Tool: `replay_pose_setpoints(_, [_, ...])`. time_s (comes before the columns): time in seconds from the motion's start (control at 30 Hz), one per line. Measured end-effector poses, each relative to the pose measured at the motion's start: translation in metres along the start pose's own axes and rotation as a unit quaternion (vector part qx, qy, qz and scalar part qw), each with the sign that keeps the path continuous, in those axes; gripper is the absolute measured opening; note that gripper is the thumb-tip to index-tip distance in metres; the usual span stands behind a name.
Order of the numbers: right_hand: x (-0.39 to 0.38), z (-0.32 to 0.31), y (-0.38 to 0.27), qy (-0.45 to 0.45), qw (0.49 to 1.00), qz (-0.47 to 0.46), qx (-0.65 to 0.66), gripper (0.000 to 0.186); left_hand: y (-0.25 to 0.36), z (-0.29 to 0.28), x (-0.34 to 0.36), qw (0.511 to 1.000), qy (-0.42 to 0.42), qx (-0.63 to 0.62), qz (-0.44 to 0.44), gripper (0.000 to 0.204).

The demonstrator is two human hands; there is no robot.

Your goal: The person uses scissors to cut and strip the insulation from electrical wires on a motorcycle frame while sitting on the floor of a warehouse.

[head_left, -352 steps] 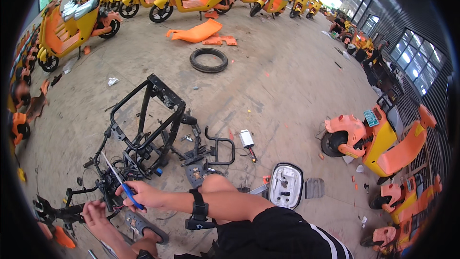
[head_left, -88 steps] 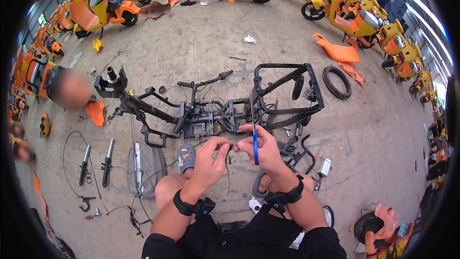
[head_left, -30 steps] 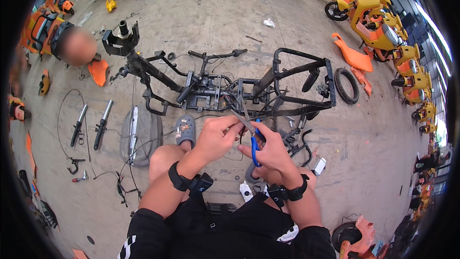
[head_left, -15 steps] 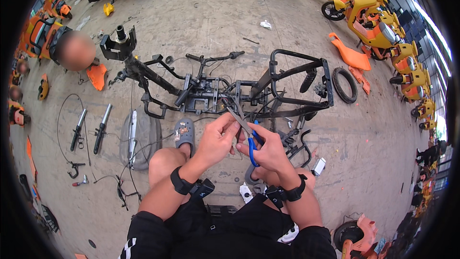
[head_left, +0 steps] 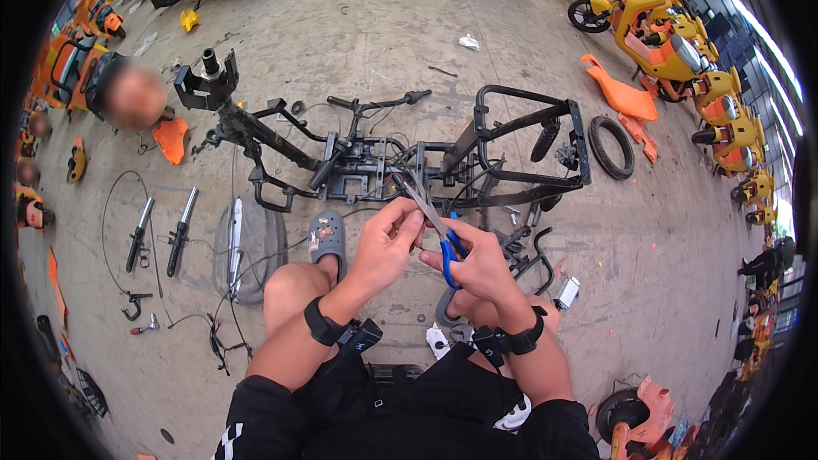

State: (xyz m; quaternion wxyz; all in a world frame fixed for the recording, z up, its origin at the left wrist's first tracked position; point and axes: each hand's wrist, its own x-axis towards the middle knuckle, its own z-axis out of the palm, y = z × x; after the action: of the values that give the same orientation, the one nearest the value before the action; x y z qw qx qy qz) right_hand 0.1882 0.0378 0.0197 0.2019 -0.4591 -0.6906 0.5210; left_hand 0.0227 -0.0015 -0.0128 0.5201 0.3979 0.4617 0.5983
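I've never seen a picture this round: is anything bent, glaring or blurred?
In the head view, rows of yellow and orange scooters curve round the edges; in the head view, long white strips glare at upper right; in the head view, the blue-handled metal scissors look fairly crisp, while a person's head at left is smoothed into blur.

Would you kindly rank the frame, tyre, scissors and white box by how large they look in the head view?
1. frame, by far the largest
2. scissors and tyre, unsure: the scissors look longer, the tyre broader, and the scissors are nearer the camera
3. white box, the smallest
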Motion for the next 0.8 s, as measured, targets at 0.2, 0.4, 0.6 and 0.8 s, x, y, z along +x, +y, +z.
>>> replay_pose_setpoints(0.2, [-0.002, -0.002, 0.001, -0.027, 1.000, -0.010, 0.003, 0.062, -0.001, -0.006, 0.002, 1.000, -0.010, -0.013, 0.006, 0.015])
replay_pose_setpoints(0.4, [-0.001, -0.002, 0.006, -0.040, 0.998, 0.012, 0.046, 0.065, 0.001, -0.012, 0.004, 0.998, -0.027, -0.048, -0.023, 0.016])
replay_pose_setpoints(0.6, [-0.006, -0.003, -0.012, -0.089, 0.978, 0.069, 0.173, 0.053, 0.005, -0.018, 0.005, 0.988, -0.068, -0.119, -0.064, 0.016])
replay_pose_setpoints(0.8, [-0.004, -0.012, -0.005, -0.178, 0.952, 0.102, 0.225, 0.055, 0.017, -0.030, 0.006, 0.959, -0.155, -0.205, -0.120, 0.015])
